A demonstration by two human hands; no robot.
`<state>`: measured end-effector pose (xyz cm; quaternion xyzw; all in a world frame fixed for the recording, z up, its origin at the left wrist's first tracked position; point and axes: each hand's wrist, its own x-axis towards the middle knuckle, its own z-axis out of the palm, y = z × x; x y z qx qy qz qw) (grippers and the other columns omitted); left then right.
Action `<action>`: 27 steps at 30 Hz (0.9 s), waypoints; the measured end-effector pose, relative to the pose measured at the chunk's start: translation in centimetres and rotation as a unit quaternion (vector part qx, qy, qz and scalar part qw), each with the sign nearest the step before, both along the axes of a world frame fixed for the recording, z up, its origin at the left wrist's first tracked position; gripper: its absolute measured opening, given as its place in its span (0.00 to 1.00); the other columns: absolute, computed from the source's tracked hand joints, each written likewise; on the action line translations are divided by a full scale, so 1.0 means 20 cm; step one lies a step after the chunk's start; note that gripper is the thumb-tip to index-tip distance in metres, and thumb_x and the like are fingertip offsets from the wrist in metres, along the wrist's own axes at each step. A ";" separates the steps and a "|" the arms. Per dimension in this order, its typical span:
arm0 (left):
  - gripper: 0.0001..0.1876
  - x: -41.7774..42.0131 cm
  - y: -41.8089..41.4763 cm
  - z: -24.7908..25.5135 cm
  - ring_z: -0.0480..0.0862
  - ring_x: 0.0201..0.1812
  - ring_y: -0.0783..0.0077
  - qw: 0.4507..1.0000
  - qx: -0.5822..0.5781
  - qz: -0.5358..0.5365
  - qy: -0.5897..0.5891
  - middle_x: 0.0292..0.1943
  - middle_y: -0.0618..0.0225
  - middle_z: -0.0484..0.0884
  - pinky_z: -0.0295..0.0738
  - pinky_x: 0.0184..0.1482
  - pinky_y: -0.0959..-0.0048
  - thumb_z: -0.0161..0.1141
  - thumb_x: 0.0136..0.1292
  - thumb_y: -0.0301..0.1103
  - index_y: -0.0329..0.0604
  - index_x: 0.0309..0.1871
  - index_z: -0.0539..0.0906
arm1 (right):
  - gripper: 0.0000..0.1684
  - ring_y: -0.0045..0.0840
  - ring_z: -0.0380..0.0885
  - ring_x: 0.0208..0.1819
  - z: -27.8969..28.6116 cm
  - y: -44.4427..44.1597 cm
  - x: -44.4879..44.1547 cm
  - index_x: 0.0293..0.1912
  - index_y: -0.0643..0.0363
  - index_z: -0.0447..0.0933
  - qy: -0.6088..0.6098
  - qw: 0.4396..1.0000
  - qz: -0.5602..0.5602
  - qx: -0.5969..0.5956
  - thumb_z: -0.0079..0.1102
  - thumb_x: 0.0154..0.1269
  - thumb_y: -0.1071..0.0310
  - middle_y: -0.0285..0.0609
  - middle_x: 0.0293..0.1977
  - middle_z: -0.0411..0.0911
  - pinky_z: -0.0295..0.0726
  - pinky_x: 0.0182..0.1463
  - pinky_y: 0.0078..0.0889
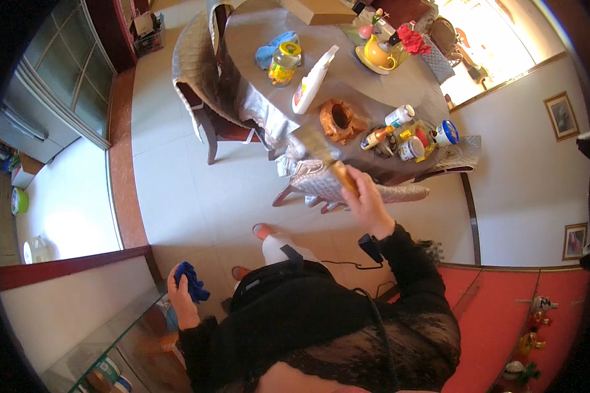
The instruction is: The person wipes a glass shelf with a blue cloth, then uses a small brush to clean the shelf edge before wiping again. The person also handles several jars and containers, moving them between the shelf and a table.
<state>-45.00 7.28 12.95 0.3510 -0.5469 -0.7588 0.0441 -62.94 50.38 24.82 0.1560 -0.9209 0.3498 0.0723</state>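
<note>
My right hand (366,199) grips a wooden-handled tool (344,177) and holds it in front of the table's near edge. Its broad, flat head is blurred, so I cannot tell whether it is a brush or a scraper. Bunched in my left hand (181,297), low on the left beside a glass shelf (113,339), is a dark blue cloth (192,281). Beyond the tool, a brown hollow pot-like piece (330,128) stands on the round table (393,88). A white spray bottle (310,88) and a yellow-lidded glass jar (284,66) are farther back.
A light blue cloth (265,56), a yellow teapot (376,51) and a cardboard box (324,12) are on the table. Several small jars and bottles, including a white bottle (398,117), crowd its right side. Quilt-covered chairs (194,64) surround it. A black cable (344,263) hangs near my right side.
</note>
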 end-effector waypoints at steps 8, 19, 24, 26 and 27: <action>0.15 -0.34 0.31 -0.02 0.81 0.38 0.69 0.998 0.051 0.005 0.043 0.45 0.64 0.78 0.82 0.34 0.68 0.51 0.67 0.28 0.40 0.57 0.71 | 0.20 0.20 0.65 0.35 -0.34 0.41 -0.80 0.50 0.66 0.66 -0.209 0.955 -0.190 -0.095 0.51 0.62 0.63 0.39 0.33 0.67 0.67 0.37 0.27; 0.17 -0.27 0.56 -0.01 0.80 0.43 0.71 0.986 0.024 0.165 0.018 0.47 0.60 0.78 0.79 0.43 0.72 0.50 0.68 0.29 0.36 0.58 0.70 | 0.15 0.29 0.77 0.24 -1.08 0.73 -1.44 0.39 0.58 0.75 -0.371 0.915 -0.154 -0.047 0.43 0.66 0.59 0.42 0.29 0.78 0.74 0.21 0.32; 0.15 -0.14 0.66 -0.08 0.81 0.40 0.76 0.976 -0.003 0.217 0.019 0.43 0.64 0.80 0.79 0.39 0.76 0.47 0.70 0.32 0.37 0.57 0.71 | 0.27 0.39 0.77 0.46 -0.92 0.68 -1.48 0.50 0.67 0.73 -0.227 0.949 -0.120 0.184 0.54 0.58 0.54 0.53 0.43 0.77 0.75 0.48 0.40; 0.15 -0.08 0.68 -0.09 0.81 0.40 0.77 0.970 -0.009 0.239 0.041 0.43 0.65 0.80 0.79 0.39 0.76 0.46 0.71 0.32 0.38 0.57 0.71 | 0.37 0.49 0.67 0.58 -0.65 0.53 -1.40 0.57 0.65 0.69 -0.206 0.888 -0.198 0.359 0.59 0.54 0.48 0.61 0.56 0.69 0.66 0.60 0.48; 0.15 -0.05 0.69 -0.10 0.81 0.40 0.77 0.966 0.004 0.254 0.043 0.43 0.66 0.80 0.79 0.39 0.77 0.46 0.71 0.32 0.38 0.57 0.71 | 0.41 0.55 0.66 0.58 -0.52 0.42 -1.33 0.62 0.64 0.62 -0.130 0.889 -0.157 0.409 0.59 0.56 0.49 0.65 0.57 0.65 0.63 0.62 0.48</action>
